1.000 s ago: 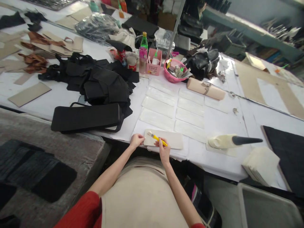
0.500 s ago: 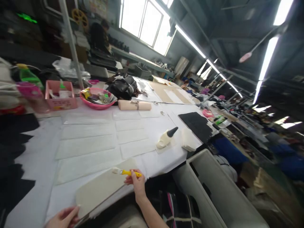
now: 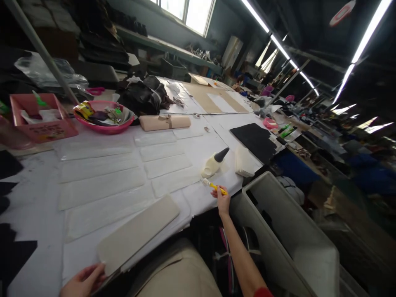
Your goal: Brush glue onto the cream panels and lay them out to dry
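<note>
My right hand (image 3: 222, 198) grips the yellow handle of a small paintbrush (image 3: 213, 187). The brush's pale bristles are close to the base of a cream bottle (image 3: 210, 166) with a black cone top; whether they touch it I cannot tell. At the lower left, my left hand (image 3: 85, 280) pinches the near corner of a long grey-beige board (image 3: 139, 235) with rounded corners, which lies at the table's front edge. Beyond the board, several whitish translucent strips (image 3: 105, 177) lie in two columns on the white-covered table (image 3: 46, 198).
A grey plastic bin (image 3: 297, 231) stands right of the table edge. A stack of white pieces (image 3: 244, 161) and black sheets (image 3: 253, 140) lie beyond the bottle. At the back are a pink basket (image 3: 43, 123), a pink bowl (image 3: 103, 127) and a tied pinkish roll (image 3: 165, 122).
My right hand has carried the paintbrush from above the board rightward to the bottle. My left hand stays at the board's corner. The head view has shifted somewhat down and to the right.
</note>
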Motion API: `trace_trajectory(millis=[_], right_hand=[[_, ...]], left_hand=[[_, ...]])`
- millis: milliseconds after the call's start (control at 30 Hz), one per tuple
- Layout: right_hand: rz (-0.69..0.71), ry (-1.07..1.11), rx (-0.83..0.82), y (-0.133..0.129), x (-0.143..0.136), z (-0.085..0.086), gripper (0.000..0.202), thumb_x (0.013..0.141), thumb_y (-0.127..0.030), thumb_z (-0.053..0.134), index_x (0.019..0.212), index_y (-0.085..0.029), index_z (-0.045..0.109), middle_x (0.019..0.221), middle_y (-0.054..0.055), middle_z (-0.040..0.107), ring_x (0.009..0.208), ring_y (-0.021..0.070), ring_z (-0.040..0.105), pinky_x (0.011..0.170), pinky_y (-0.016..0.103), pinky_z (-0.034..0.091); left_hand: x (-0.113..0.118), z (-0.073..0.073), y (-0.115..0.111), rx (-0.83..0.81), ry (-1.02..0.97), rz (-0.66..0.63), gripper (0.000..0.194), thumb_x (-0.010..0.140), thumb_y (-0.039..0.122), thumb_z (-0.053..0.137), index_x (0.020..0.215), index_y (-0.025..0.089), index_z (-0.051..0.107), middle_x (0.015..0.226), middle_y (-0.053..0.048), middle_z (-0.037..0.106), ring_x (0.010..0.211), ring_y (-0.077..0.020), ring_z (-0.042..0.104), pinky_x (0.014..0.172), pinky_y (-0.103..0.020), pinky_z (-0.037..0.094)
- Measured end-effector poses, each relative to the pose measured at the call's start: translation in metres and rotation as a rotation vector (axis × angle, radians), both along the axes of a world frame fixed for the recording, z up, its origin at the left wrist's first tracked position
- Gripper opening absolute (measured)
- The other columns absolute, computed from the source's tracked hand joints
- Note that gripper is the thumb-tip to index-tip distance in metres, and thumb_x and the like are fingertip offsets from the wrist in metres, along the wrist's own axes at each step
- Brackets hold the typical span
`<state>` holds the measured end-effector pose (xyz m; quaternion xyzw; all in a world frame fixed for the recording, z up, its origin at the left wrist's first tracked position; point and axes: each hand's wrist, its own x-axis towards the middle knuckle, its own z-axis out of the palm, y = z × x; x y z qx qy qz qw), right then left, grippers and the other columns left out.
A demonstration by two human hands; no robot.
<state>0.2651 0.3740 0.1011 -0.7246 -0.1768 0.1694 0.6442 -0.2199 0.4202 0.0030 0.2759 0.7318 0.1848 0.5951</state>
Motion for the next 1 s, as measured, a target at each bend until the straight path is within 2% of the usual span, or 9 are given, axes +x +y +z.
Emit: trace_trajectory(millis=[233, 400, 500, 633, 767, 867, 1000], right_hand=[[0.128, -0.272, -0.147, 0.024, 0.038, -0.001, 0.039, 0.084, -0.052, 0.057, 0.098, -0.017, 0.066, 0.074, 0.003, 0.07, 0.066, 0.0173, 0.069, 0.066, 0.029, 0.057], [0.218, -0.458, -0.288, 0.048, 0.068, -0.01, 0.039, 0.088, -0.049, 0.05, 0.102, -0.017, 0.067, 0.08, 0.005, 0.071, 0.071, 0.0188, 0.068, 0.069, 0.03, 0.053], [0.315, -0.571, -0.369, 0.059, 0.079, -0.016, 0.036, 0.089, -0.045, 0.047, 0.101, -0.018, 0.069, 0.091, 0.008, 0.072, 0.079, 0.0205, 0.067, 0.074, 0.031, 0.051], [0.435, -0.695, -0.462, 0.065, 0.083, -0.019, 0.032, 0.09, -0.039, 0.048, 0.102, -0.019, 0.07, 0.101, 0.01, 0.072, 0.093, 0.023, 0.065, 0.085, 0.034, 0.049], [0.477, -0.794, -0.514, 0.06, 0.081, -0.017, 0.029, 0.092, -0.035, 0.047, 0.105, -0.021, 0.069, 0.104, 0.009, 0.072, 0.097, 0.0237, 0.065, 0.087, 0.035, 0.049], [0.485, -0.868, -0.527, 0.052, 0.078, -0.015, 0.028, 0.093, -0.032, 0.046, 0.106, -0.021, 0.069, 0.105, 0.01, 0.071, 0.096, 0.0236, 0.066, 0.084, 0.034, 0.05], [0.522, -0.925, -0.623, 0.039, 0.07, -0.012, 0.028, 0.093, -0.03, 0.048, 0.108, -0.022, 0.069, 0.103, 0.009, 0.07, 0.085, 0.0224, 0.067, 0.074, 0.031, 0.051]], left_hand=[[-0.003, 0.005, 0.0, -0.122, -0.032, 0.097, 0.039, 0.048, 0.037, 0.078, 0.078, 0.015, 0.064, 0.06, -0.005, 0.068, 0.054, -0.0226, 0.066, 0.049, -0.03, 0.053], [-0.005, 0.007, 0.001, -0.125, -0.024, 0.09, 0.039, 0.049, 0.037, 0.079, 0.078, 0.015, 0.065, 0.062, -0.005, 0.068, 0.056, -0.0217, 0.067, 0.051, -0.029, 0.054], [-0.006, 0.006, 0.0, -0.109, -0.04, 0.09, 0.04, 0.049, 0.037, 0.08, 0.079, 0.016, 0.064, 0.065, -0.005, 0.069, 0.054, -0.0211, 0.066, 0.049, -0.029, 0.053], [-0.007, 0.005, -0.001, -0.112, -0.043, 0.095, 0.039, 0.049, 0.035, 0.08, 0.078, 0.015, 0.064, 0.064, -0.004, 0.069, 0.054, -0.0208, 0.066, 0.048, -0.028, 0.053], [-0.007, 0.004, -0.001, -0.096, -0.046, 0.108, 0.036, 0.051, 0.032, 0.08, 0.078, 0.015, 0.064, 0.063, -0.004, 0.069, 0.056, -0.0196, 0.067, 0.05, -0.026, 0.054], [-0.006, 0.006, -0.001, -0.066, -0.033, 0.088, 0.031, 0.055, 0.031, 0.078, 0.077, 0.014, 0.065, 0.063, -0.004, 0.069, 0.057, -0.0195, 0.067, 0.052, -0.027, 0.055], [-0.005, 0.009, -0.001, -0.051, -0.031, 0.071, 0.029, 0.057, 0.029, 0.078, 0.078, 0.014, 0.066, 0.064, -0.005, 0.07, 0.058, -0.0185, 0.067, 0.054, -0.025, 0.056]])
